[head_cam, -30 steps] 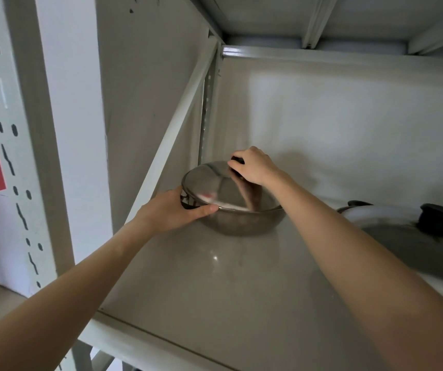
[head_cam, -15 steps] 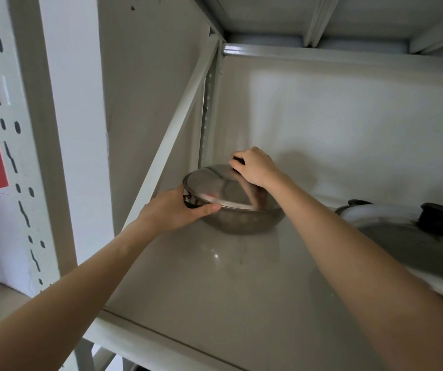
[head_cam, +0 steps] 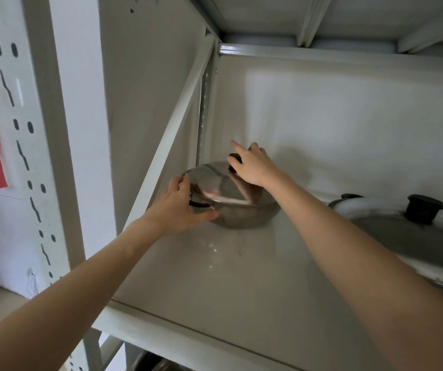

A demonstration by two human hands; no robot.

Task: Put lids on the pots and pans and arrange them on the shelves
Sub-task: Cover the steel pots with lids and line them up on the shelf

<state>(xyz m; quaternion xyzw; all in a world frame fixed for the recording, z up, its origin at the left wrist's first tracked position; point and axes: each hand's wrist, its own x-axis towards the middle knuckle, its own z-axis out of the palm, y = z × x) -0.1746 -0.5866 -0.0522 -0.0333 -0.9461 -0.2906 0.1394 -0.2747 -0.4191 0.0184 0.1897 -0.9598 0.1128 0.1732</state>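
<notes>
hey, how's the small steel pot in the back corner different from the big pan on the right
The small pot shows whole, while the big pan runs off the frame's right edge. The left hand holds the small pot's side handle and the right hand is at its lid knob; no hand touches the big pan. Both sit lidded on the same shelf, with dark knobs.

Views: one only, worn on the head.
Facing: forward and slightly up into the back left corner of a shelf (head_cam: 241, 285), underside of the upper shelf visible.
Nearness: arm's reach; both forearms stretch in from the bottom edge.
Lens: wide-angle, uprights bowing at the left.
</notes>
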